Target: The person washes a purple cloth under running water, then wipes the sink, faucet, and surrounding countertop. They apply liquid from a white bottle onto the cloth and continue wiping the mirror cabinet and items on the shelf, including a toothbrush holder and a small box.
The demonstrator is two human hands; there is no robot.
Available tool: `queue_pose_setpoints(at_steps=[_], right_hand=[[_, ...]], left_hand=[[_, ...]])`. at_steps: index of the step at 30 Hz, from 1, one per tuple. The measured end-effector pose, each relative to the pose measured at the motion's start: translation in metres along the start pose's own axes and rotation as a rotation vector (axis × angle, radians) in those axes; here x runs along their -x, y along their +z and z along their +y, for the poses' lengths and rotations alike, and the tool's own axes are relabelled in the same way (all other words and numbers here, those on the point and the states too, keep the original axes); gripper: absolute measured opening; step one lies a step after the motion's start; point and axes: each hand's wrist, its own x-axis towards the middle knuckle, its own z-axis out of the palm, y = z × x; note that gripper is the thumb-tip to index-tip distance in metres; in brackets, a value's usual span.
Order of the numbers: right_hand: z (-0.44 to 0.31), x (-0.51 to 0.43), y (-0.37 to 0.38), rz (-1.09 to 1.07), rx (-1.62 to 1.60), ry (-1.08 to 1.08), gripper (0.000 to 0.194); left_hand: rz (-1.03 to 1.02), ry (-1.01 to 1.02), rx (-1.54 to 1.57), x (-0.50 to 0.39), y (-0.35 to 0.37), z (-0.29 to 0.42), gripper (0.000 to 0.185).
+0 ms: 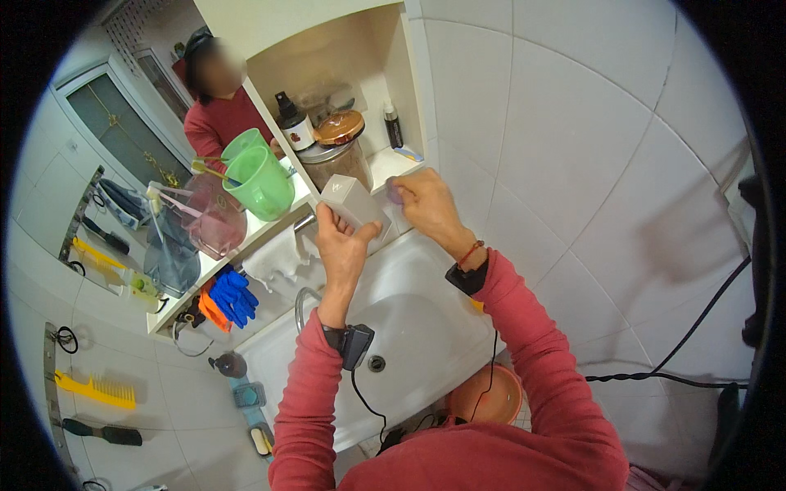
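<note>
My left hand (345, 236) grips a white rectangular box (353, 202) with a small mark on its top. Between the fingers of my right hand (430, 202) is a small round purple object (394, 190), partly covered and too blurred to name. Both hands are above the back of the white washbasin (417, 319), in front of the open cabinet shelf (393, 162). On that shelf stand a large glass jar (338, 162) with a bronze compact case (339, 127) on its lid, a black spray bottle (298, 123) and a slim dark bottle (393, 126).
A green cup (261, 184), a pink cup (215, 221) and a grey cup (172, 258) line the mirror ledge. Blue gloves (233, 294) and a white cloth (276, 261) hang below. An orange basin (488, 393) sits under the washbasin. A yellow comb (95, 390) hangs at left.
</note>
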Motion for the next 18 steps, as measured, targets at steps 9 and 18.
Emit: queue_pose_setpoints(at_steps=[9,18], right_hand=[[0.034,-0.029,-0.011,-0.095,0.265,0.143,0.035],[0.023,-0.012,-0.015,0.068,-0.096,0.194,0.022]], left_hand=[[-0.024,0.002,-0.051,0.001,-0.004,-0.009,0.059],[-0.148,-0.127,0.043,0.003,-0.009,-0.007,0.065]])
